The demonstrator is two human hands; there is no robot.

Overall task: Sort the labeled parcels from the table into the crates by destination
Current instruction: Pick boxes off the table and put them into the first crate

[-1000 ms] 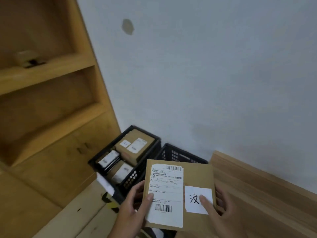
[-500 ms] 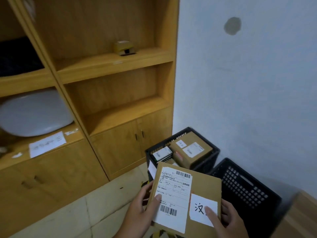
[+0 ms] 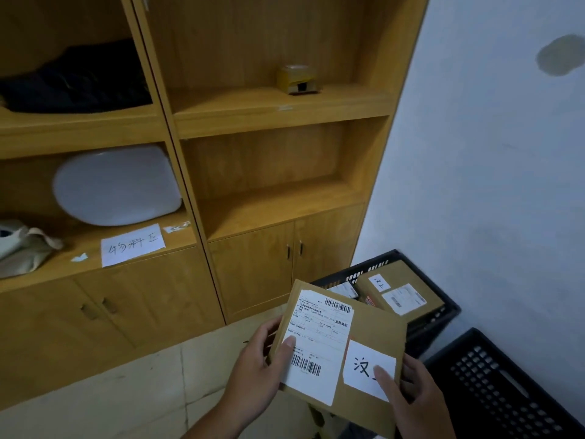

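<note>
Wooden shelving [image 3: 253, 198] fills the backdrop as the flat parcel [image 3: 376, 327] hovers face-up just short of the far crate [image 3: 444, 315], left hand [image 3: 253, 367] and right hand [image 3: 414, 397] each clamping an edge with thumb on top, likely so the handwritten tag [image 3: 364, 364] can be read for picking its destination.

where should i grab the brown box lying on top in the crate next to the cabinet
Probably from above: pinch the brown box across its two long edges. It lies flat, labels up, in the crate, whose walls block a sideways reach. The left hand and right hand both grip the flat parcel, so free one first.
</note>
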